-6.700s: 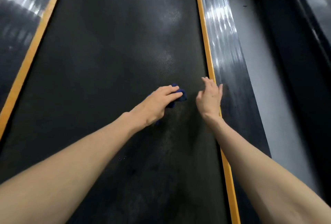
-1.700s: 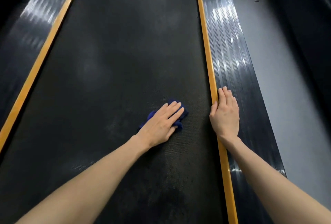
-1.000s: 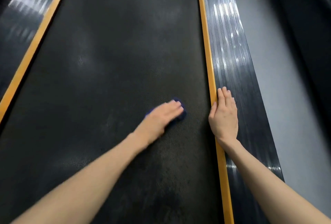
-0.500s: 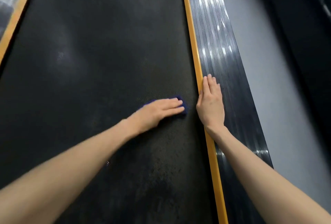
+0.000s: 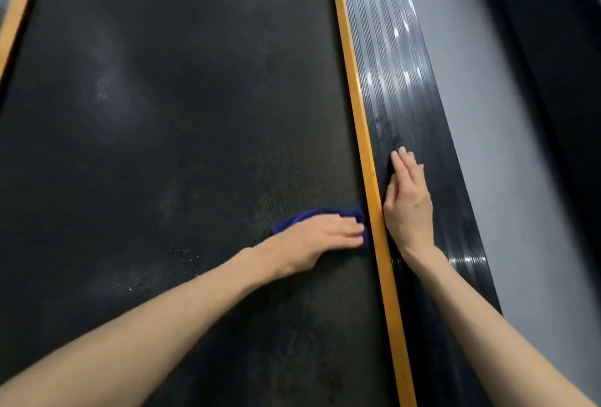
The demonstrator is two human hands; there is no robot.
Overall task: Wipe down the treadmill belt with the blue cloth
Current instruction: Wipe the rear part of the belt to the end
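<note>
The black treadmill belt (image 5: 182,120) fills most of the view, with dusty specks near its middle. My left hand (image 5: 312,241) lies flat on the blue cloth (image 5: 312,214) with straight fingers and presses it onto the belt right beside the right-hand yellow strip (image 5: 361,133). Only the cloth's far edge shows past my fingers. My right hand (image 5: 408,205) rests flat, fingers together, on the ribbed black side rail (image 5: 393,88) just right of that strip.
A second yellow strip (image 5: 16,13) runs along the belt's left edge. Grey floor (image 5: 494,133) lies right of the side rail, and a dark frame (image 5: 559,58) runs along it farther right.
My left hand has slid the cloth rightwards across the belt until it sits against the yellow strip. My right hand has moved from the strip's edge fully onto the side rail.
</note>
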